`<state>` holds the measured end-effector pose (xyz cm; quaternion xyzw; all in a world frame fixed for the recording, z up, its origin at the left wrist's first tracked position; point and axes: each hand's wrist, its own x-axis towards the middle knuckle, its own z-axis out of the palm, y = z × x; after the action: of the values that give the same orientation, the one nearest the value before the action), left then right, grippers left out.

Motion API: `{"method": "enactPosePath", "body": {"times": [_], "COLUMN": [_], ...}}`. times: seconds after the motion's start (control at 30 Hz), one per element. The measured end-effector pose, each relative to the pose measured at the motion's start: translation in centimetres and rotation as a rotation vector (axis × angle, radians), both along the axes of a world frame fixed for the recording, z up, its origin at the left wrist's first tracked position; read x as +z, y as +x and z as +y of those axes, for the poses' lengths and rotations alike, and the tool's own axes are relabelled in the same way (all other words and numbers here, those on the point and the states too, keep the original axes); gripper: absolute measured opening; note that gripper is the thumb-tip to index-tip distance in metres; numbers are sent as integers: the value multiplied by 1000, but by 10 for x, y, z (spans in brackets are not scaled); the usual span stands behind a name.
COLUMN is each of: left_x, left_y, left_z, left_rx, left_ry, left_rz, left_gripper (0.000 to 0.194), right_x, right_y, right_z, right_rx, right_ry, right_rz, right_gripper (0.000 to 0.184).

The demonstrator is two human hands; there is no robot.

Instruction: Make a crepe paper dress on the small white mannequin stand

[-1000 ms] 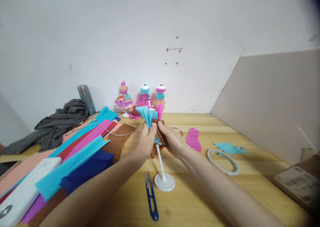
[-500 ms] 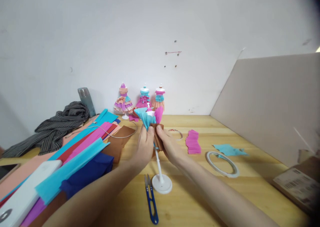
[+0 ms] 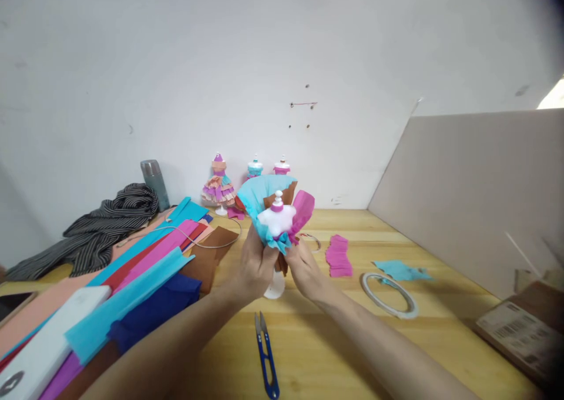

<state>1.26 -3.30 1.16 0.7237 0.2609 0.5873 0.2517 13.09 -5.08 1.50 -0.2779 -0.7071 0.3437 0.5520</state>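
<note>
I'm now tipping the mannequin (image 3: 275, 219) toward me, bringing the gathered paper (image 3: 277, 243) into view; my left hand (image 3: 256, 268) and right hand (image 3: 307, 271) are pinching it underneath.

A pale, lightly scuffed wall (image 3: 198, 65) stands on the far side of the table (image 3: 343, 347), whose wooden top is yellowish and banded. Small dark marks and a thin reddish line (image 3: 303, 103) dot the wall. A greyish panel (image 3: 476, 177) rises at right, beneath a bright patch (image 3: 554, 96).
</note>
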Motion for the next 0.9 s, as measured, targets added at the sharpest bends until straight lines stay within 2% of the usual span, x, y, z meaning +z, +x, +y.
{"method": "enactPosePath", "body": {"times": [0.1,0.23,0.53,0.67,0.77,0.83,0.9], "left_x": [-3,-3,-1,12,17,16,11], "left_y": [1,1,4,-2,-14,-23,-29], "left_z": [0,2,6,19,38,49,56], "left_rx": [4,11,-135,-273,-423,-475,-588], "left_ry": [-43,-141,-218,-256,-357,-472,-566], "left_rz": [14,-1,-65,-75,-127,-58,49], "left_gripper": [32,30,42,59,74,75,70], "right_x": [0,0,-6,-4,3,8,14], "right_y": [1,2,5,13,22,28,32], "right_z": [1,3,13,24,31,33,33], "right_rx": [24,-46,-137,-66,-57,-44,-27], "right_ry": [-36,-60,-27,-170,-281,-341,-379], "right_rz": [20,-15,-18,120,288,384,446], "right_gripper": [46,44,43,46,48,49,50]}}
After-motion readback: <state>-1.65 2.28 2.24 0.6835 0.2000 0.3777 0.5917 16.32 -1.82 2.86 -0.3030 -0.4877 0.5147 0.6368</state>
